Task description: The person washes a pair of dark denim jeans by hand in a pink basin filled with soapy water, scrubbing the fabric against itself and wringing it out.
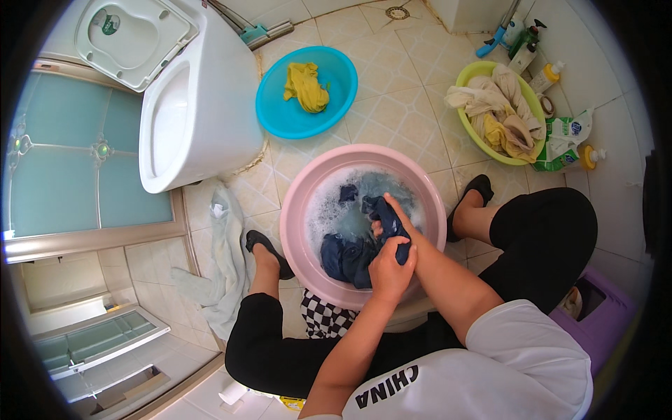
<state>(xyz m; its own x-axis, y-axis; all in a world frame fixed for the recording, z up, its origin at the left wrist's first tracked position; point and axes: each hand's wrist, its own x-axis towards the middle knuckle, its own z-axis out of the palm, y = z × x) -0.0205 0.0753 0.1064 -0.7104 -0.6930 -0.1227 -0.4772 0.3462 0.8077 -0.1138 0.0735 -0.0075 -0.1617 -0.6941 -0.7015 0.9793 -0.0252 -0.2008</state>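
Navy cloth (347, 259) (bunched up) partly hides the right hand (409, 229).

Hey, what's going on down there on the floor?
Someone's left hand and right hand both grip a navy cloth over a pink basin of sudsy water. More dark cloth lies in it. Farther off, a blue basin holds a yellow cloth, and a green basin holds pale cloths.

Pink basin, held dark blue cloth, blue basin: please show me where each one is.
Pink basin (288, 224), head view: left part of rim.
Dark blue cloth (350, 260), head view: bunched lower-left part.
Blue basin (343, 85), head view: right inner wall.
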